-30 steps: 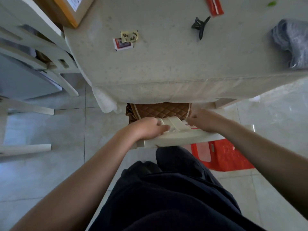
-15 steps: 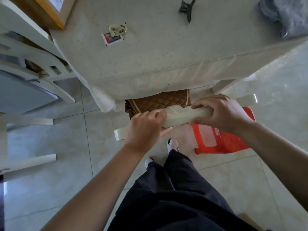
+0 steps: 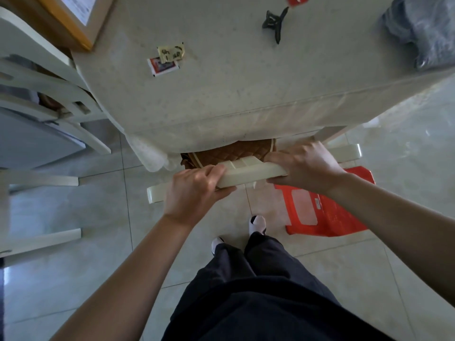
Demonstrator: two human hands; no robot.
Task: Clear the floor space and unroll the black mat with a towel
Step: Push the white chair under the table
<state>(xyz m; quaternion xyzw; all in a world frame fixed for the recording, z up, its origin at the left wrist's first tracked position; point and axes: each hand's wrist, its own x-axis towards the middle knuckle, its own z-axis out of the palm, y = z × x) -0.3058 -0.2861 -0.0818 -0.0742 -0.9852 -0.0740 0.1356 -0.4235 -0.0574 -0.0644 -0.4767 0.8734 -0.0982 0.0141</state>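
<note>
Both hands grip the top rail of a cream-white wooden chair [image 3: 248,172]; the left hand [image 3: 194,190] curls over the rail's left end with the fingers on top and the thumb underneath; the right hand [image 3: 305,168] clamps the right end the same way, its fingers wrapped over the far edge. The chair is between the hands and just beyond them, its seat tucked under the tabletop [image 3: 246,94]; a brown quilted seat cushion [image 3: 234,155] shows just past the fingers, beneath the hanging edge of the beige cloth that covers the tabletop. A red plastic stool [image 3: 327,212] stands on the pale tiled floor [image 3: 73,279] directly below the right hand and forearm, close beside the chair.

Beyond the hands, on the tabletop, lies a black plastic hair claw [image 3: 273,22], far out ahead of the right hand; a small red-and-white sachet [image 3: 163,66] overlapped by a yellow one [image 3: 171,52] lies ahead of the left hand; a brown cardboard box [image 3: 71,18] sits at the far left corner; a crumpled grey cloth [image 3: 423,28] sits far right. A second cream-white chair [image 3: 44,77] stands well to the left of the left hand. Below the hands, two feet in white socks [image 3: 257,223] and dark trousers [image 3: 258,291] stand on the floor.
</note>
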